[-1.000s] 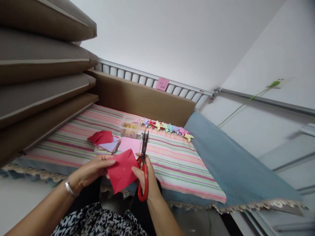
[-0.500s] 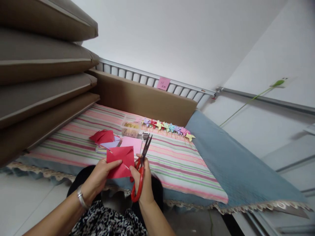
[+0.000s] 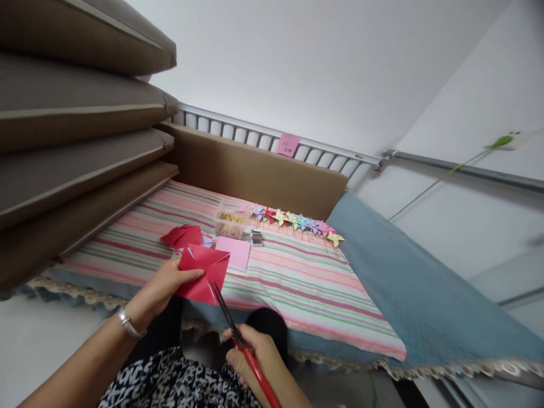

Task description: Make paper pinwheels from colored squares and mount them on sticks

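My left hand (image 3: 172, 281) pinches a red paper square (image 3: 208, 263) by its left side, thumb on top. Slits run inward from the square's corners. In my right hand (image 3: 259, 357) is a pair of scissors (image 3: 232, 323) with red handles and dark blades. The blade tips meet the paper at its lower right corner, by a slit there. Behind the square lies a small pile of cut red paper (image 3: 182, 235). A pink paper stack (image 3: 233, 252) sits just to its right.
A clear plastic box (image 3: 230, 224) of thin golden sticks and a small metal clip-like item (image 3: 256, 237) stand behind. A row of colourful paper pinwheels (image 3: 297, 221) lies along the striped cloth (image 3: 314, 283). Stacked cushions (image 3: 85, 136) rise at left.
My right hand has let go of the paper, drawn back down and turned the scissors so their tips reach the square's lower corner. The left hand shifted slightly left with the paper.
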A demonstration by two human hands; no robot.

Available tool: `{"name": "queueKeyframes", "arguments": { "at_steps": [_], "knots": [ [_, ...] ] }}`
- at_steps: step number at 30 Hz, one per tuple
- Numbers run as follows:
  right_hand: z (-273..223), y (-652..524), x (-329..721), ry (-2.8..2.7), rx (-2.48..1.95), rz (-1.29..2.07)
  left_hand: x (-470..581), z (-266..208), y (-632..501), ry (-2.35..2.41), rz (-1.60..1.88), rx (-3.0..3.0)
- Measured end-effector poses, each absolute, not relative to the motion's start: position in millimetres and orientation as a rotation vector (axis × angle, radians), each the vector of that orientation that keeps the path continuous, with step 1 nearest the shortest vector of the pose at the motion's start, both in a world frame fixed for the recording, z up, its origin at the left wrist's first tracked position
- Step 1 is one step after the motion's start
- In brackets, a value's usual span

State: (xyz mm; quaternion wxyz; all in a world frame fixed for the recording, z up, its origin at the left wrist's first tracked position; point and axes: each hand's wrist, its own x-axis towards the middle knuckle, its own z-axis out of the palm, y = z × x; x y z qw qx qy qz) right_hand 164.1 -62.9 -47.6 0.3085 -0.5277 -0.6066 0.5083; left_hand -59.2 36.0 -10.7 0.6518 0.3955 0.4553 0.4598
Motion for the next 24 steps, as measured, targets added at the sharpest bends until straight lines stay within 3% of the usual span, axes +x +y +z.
{"name": "queueKeyframes", "arguments": {
  "at_steps": [24],
  "knots": [
    [-40.6, -61.2, 159.3, -1.674, -1.463, 1.262, -54.7, -1.3, 28.9, 0.957, 1.019, 0.931]
  ]
}}
